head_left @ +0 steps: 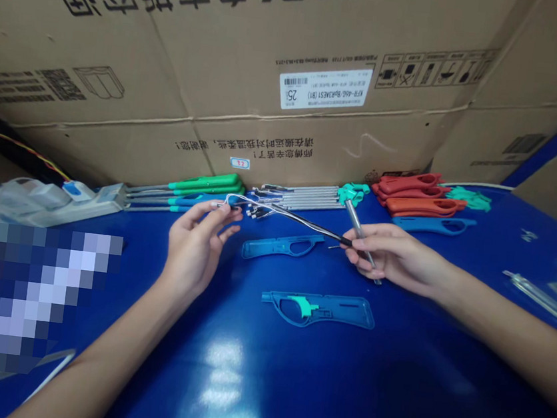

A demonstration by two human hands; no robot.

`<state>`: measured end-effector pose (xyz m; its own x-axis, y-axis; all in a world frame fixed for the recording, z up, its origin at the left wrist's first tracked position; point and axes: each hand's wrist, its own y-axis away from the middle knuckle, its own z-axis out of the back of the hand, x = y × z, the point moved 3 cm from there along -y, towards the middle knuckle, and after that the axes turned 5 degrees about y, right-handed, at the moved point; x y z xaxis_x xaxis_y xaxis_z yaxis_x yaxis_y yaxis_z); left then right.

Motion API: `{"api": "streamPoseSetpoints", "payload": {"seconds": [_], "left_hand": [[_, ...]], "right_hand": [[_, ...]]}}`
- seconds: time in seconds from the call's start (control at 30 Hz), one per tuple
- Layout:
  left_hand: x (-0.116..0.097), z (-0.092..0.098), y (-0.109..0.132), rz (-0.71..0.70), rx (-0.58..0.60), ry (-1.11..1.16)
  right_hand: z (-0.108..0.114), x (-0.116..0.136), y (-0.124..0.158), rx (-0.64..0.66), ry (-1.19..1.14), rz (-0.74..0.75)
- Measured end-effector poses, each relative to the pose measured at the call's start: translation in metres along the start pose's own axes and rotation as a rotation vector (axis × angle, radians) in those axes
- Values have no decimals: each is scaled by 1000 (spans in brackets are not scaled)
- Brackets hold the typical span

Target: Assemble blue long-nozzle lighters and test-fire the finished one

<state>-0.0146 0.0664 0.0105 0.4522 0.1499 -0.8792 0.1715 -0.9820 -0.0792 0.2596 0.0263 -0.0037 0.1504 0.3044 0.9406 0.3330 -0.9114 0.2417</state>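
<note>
1. Head view: a thin bent wire spans the hands above a blue workbench.
2. The right hand grips its dark end beside a steel rod.
3. The left hand is partly open, its fingertips at the wire's looped end; grip unclear.
4. A pixelated patch hides the bench at lower left; open blue surface lies below the hands.

A pixelated patch covers the blue workbench at left (nothing beneath it shows).

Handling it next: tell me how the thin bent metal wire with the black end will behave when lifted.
The thin bent metal wire looks fairly stiff, holding its straight run between the left hand and right hand. It is probably light, being so slender. Its bent end would likely stop it rolling.
</note>
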Motion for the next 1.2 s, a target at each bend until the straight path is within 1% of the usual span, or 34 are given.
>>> {"api": "streamPoseSetpoints", "payload": {"seconds": [0.17, 0.47, 0.67, 1.03, 1.2], "left_hand": [[0, 1, -1, 16, 7, -6], [0, 0, 0, -21, 5, -3], [1, 0, 0, -11, 10, -21], [2, 4, -4, 35, 10, -88], [3, 7, -6, 3, 49, -176]], "right_hand": [[0, -1, 0, 2, -3, -1], [0, -1, 0, 12, -2, -1], [1, 0, 0, 13, -9, 1], [0, 0, 0, 18, -17, -1], [1, -1, 1, 26, -9, -2]]}}
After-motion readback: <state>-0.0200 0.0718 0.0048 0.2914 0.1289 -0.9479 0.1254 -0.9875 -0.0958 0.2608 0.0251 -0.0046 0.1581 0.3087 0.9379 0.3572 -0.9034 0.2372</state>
